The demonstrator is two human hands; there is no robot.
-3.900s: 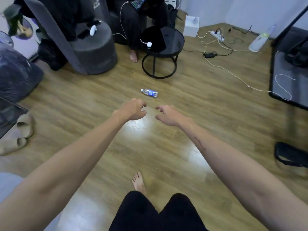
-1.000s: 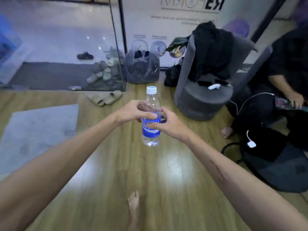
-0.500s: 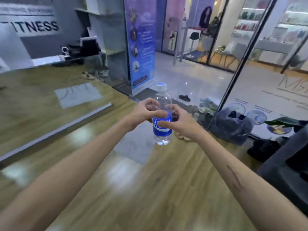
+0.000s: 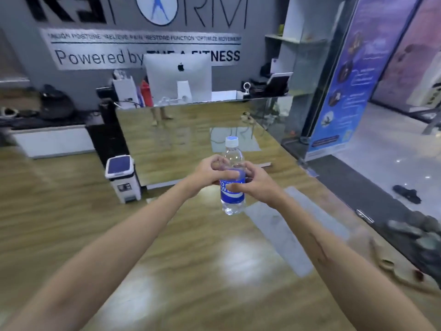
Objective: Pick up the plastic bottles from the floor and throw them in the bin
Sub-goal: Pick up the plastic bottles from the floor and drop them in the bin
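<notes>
You hold the water bottle (image 4: 232, 185) upright at chest height, left hand (image 4: 210, 174) and right hand (image 4: 256, 185) both with fingers curled round its labelled middle, likely steadying it for carrying. The pedal bin (image 4: 123, 177), lid closed, stands ahead-left on the wooden floor (image 4: 191, 271).

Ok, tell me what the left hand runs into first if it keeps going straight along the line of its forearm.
Almost at once, the right hand: the left hand points up and right, and both grip the same upright plastic bottle. Past them the line seems to lead to the reception counter, though depth is unclear.
</notes>
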